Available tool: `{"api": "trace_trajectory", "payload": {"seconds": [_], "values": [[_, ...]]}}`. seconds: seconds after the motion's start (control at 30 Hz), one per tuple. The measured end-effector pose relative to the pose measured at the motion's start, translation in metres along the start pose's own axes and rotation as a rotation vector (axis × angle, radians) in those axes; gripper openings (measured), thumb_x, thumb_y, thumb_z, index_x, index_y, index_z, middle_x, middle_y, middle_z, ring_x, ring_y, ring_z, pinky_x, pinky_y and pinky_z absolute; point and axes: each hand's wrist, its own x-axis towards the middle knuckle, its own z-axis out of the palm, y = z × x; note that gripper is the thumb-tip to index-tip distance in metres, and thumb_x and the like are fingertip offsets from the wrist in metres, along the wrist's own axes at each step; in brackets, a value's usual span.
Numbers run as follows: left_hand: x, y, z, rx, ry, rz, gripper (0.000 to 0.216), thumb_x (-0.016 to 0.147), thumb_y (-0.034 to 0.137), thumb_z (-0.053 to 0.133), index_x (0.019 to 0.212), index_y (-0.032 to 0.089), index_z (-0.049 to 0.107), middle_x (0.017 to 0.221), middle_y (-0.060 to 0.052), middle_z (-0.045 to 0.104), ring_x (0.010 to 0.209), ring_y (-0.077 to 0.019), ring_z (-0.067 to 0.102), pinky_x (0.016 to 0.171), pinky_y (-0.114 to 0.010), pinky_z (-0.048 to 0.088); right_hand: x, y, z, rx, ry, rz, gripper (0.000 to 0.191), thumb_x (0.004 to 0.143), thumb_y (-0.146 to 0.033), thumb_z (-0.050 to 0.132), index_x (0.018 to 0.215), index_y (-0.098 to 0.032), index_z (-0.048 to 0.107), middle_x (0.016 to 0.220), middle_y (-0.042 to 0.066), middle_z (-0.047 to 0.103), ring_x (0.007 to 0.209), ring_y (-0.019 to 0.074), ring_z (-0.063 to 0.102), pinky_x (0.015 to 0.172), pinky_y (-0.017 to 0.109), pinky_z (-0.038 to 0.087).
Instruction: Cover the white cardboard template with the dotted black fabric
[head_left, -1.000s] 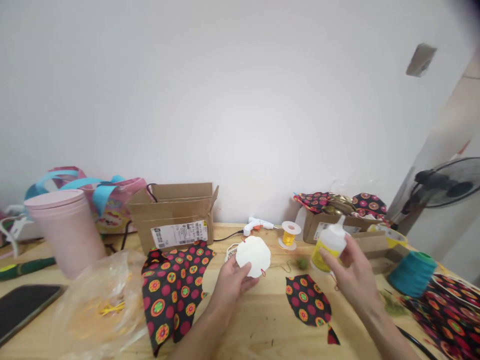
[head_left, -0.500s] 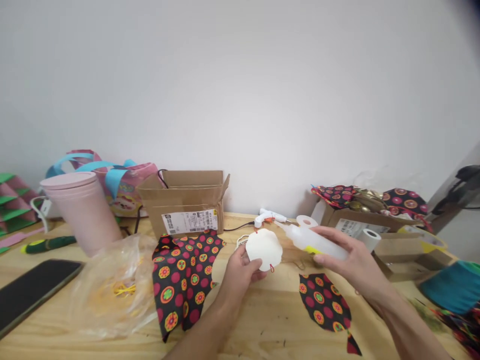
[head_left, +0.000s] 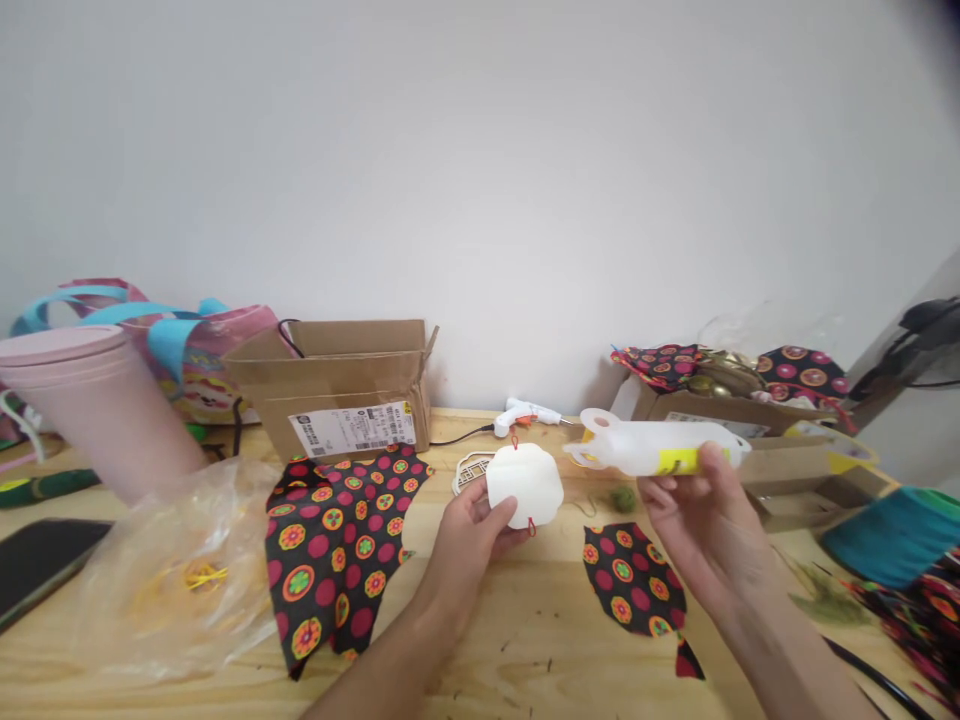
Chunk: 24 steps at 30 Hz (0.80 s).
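Between the thumb and fingers of my left hand (head_left: 484, 525) is a white scalloped disc (head_left: 525, 485), its blank face toward me. A small red cord loop (head_left: 532, 527) shows at its bottom edge and another at its top. A pale latticed piece (head_left: 472, 474) shows just left of the disc; whether my hand holds it too I cannot tell. My right hand (head_left: 697, 510) is closed around a translucent white squeeze bottle (head_left: 645, 447) with a yellow label, raised sideways above the table. Below it lies a leaf-shaped patterned fabric piece (head_left: 634, 580).
A white glue gun (head_left: 529, 415) lies by the wall beside an open cardboard box (head_left: 337, 395). On the left are dark patterned fabric (head_left: 337, 560), a clear plastic bag (head_left: 180, 590), a pink tumbler (head_left: 105, 410) and a phone (head_left: 45, 565). Boxes with fabric (head_left: 802, 375) stand at right.
My right hand has turned the bottle, bringing its yellow label toward me, and moved it slightly right. My left hand still holds the disc. The view has shifted a little to the right.
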Motion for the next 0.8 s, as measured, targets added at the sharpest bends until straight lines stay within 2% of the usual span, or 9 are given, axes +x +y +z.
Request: {"api": "trace_trajectory", "payload": {"seconds": [0.07,0.1,0.17,0.23,0.33,0.4,0.5,0.6,0.8], "values": [[-0.001,-0.001,0.0,0.018,-0.007,-0.005,0.037,0.067,0.016,0.063,0.103,0.012,0.053,0.084,-0.008,0.067,0.067,-0.0163,0.062,0.065,-0.029,0.052,-0.001,0.003,0.002,0.119,-0.004,0.099,0.03,0.06,-0.044,0.069,0.075,-0.02,0.058,0.063,-0.006,0.058,0.036,0.0012,0.037,0.03,0.01,0.032],[-0.001,-0.001,0.0,0.028,-0.014,-0.005,0.037,0.068,0.017,0.063,0.103,0.012,0.052,0.082,-0.008,0.068,0.066,-0.0162,0.062,0.065,-0.029,0.052,-0.002,0.005,0.003,0.157,-0.02,0.154,0.031,0.059,-0.044,0.069,0.075,-0.02,0.058,0.062,-0.006,0.057,0.036,0.0009,0.037,0.03,0.01,0.033],[-0.002,-0.001,0.0,0.046,-0.034,-0.004,0.037,0.069,0.019,0.062,0.104,0.013,0.051,0.08,-0.007,0.068,0.066,-0.0161,0.062,0.065,-0.029,0.052,-0.005,0.009,0.004,0.183,-0.067,0.25,0.027,0.058,-0.035,0.073,0.075,-0.019,0.059,0.064,-0.006,0.058,0.04,0.0018,0.042,0.035,0.01,0.039],[-0.003,0.0,0.0,0.045,-0.058,-0.01,0.038,0.071,0.02,0.06,0.106,0.014,0.05,0.08,-0.007,0.068,0.067,-0.0159,0.062,0.066,-0.028,0.051,-0.008,0.015,0.005,0.157,-0.104,0.271,0.019,0.059,-0.023,0.073,0.071,-0.018,0.059,0.068,-0.005,0.06,0.046,0.0031,0.047,0.042,0.011,0.044],[-0.006,0.002,0.003,0.022,-0.095,-0.035,0.039,0.073,0.021,0.059,0.11,0.015,0.049,0.083,-0.006,0.067,0.072,-0.0147,0.062,0.075,-0.028,0.048,-0.012,0.022,0.003,0.035,-0.124,0.157,0.012,0.063,-0.017,0.069,0.069,-0.019,0.059,0.07,-0.004,0.062,0.055,0.0064,0.054,0.05,0.014,0.047],[-0.009,0.001,0.004,0.012,-0.12,-0.051,0.038,0.074,0.021,0.057,0.111,0.015,0.048,0.085,-0.006,0.067,0.075,-0.0142,0.062,0.08,-0.029,0.045,-0.013,0.025,-0.001,-0.107,-0.138,0.061,0.01,0.068,-0.023,0.066,0.075,-0.019,0.061,0.075,-0.001,0.065,0.067,0.0114,0.059,0.061,0.02,0.05],[-0.011,0.0,0.006,0.018,-0.135,-0.074,0.038,0.075,0.02,0.055,0.112,0.016,0.047,0.086,-0.006,0.066,0.073,-0.0142,0.062,0.081,-0.031,0.045,-0.013,0.024,-0.004,-0.368,-0.171,-0.033,0.018,0.071,-0.03,0.062,0.085,-0.019,0.061,0.085,0.003,0.067,0.082,0.0179,0.061,0.075,0.028,0.049],[-0.013,-0.001,0.007,0.035,-0.152,-0.071,0.037,0.076,0.021,0.053,0.112,0.016,0.047,0.089,-0.007,0.066,0.074,-0.0147,0.062,0.082,-0.033,0.044,-0.014,0.021,-0.001,-0.608,-0.163,-0.113,0.022,0.068,-0.032,0.064,0.084,-0.018,0.061,0.088,0.006,0.068,0.084,0.0216,0.062,0.073,0.03,0.05],[-0.017,0.003,0.011,0.079,-0.156,-0.067,0.035,0.077,0.017,0.051,0.111,0.011,0.047,0.09,-0.009,0.067,0.072,-0.0146,0.061,0.08,-0.032,0.045,-0.018,0.016,0.006,-0.889,-0.074,-0.238,0.023,0.061,-0.036,0.067,0.072,-0.016,0.061,0.068,0.007,0.069,0.065,0.0235,0.064,0.06,0.032,0.052]]}}
